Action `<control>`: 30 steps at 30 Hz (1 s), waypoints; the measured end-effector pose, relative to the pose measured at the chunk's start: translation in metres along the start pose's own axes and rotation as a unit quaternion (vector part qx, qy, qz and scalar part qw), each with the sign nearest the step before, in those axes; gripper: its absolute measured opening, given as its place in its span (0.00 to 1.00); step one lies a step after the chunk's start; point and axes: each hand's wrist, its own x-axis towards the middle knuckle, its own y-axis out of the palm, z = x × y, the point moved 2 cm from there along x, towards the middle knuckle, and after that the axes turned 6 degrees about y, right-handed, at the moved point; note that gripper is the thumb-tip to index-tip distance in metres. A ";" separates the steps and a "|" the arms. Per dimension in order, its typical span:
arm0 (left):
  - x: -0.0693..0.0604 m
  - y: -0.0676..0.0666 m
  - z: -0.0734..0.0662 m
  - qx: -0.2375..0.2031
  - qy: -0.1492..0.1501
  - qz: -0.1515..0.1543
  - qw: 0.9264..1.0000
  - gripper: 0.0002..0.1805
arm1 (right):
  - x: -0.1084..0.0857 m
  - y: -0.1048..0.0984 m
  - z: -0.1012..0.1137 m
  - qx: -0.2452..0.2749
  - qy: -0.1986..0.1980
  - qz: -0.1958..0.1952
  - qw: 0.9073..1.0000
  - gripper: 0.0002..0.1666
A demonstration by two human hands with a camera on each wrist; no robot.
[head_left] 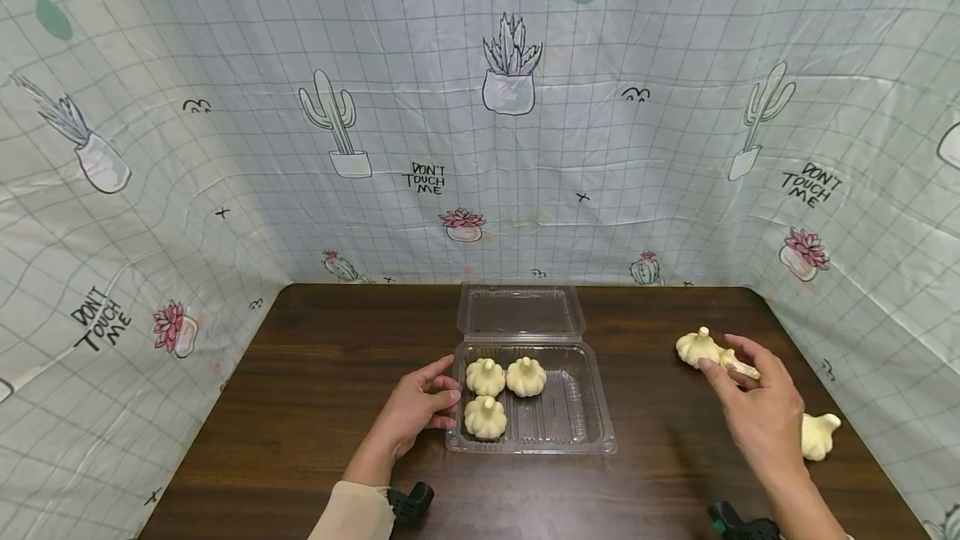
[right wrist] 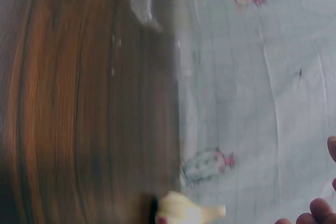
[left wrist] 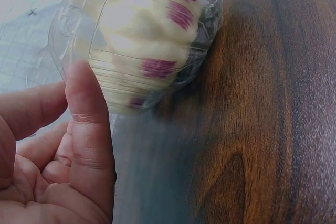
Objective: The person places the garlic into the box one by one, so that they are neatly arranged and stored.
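Note:
A clear plastic container (head_left: 600, 390) stands with its lid (head_left: 520, 312) folded back. Garlic bulbs (head_left: 484, 417) fill part of its left and far side. My left hand (head_left: 416, 402) holds the container's left rim, fingers at its side; the left wrist view shows a bulb (left wrist: 152, 19) through the plastic wall. On the right, my right hand (head_left: 765, 407) reaches over the table with fingers spread around a garlic bulb (head_left: 738, 364), and another bulb (head_left: 698, 348) lies by the thumb. The right wrist view shows fingertips (right wrist: 321, 209) apart from a blurred bulb (right wrist: 181, 211).
One more garlic bulb (head_left: 819, 437) lies near the table's right edge, partly behind my right wrist. The dark wooden table (head_left: 352, 332) is bounded at the back and sides by a patterned curtain (head_left: 405, 107).

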 end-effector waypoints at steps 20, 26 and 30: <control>0.000 0.000 0.002 -0.005 -0.004 0.000 1.000 0.35 | 0.005 -0.055 -0.075 -0.062 -0.037 -0.172 0.982 0.36; 0.001 -0.001 0.003 -0.001 -0.004 0.000 1.000 0.35 | 0.005 -0.057 -0.094 -0.089 0.103 -0.089 0.987 0.41; 0.001 -0.001 0.003 0.000 -0.003 0.001 1.000 0.35 | 0.009 -0.056 -0.102 -0.104 0.166 -0.044 0.980 0.46</control>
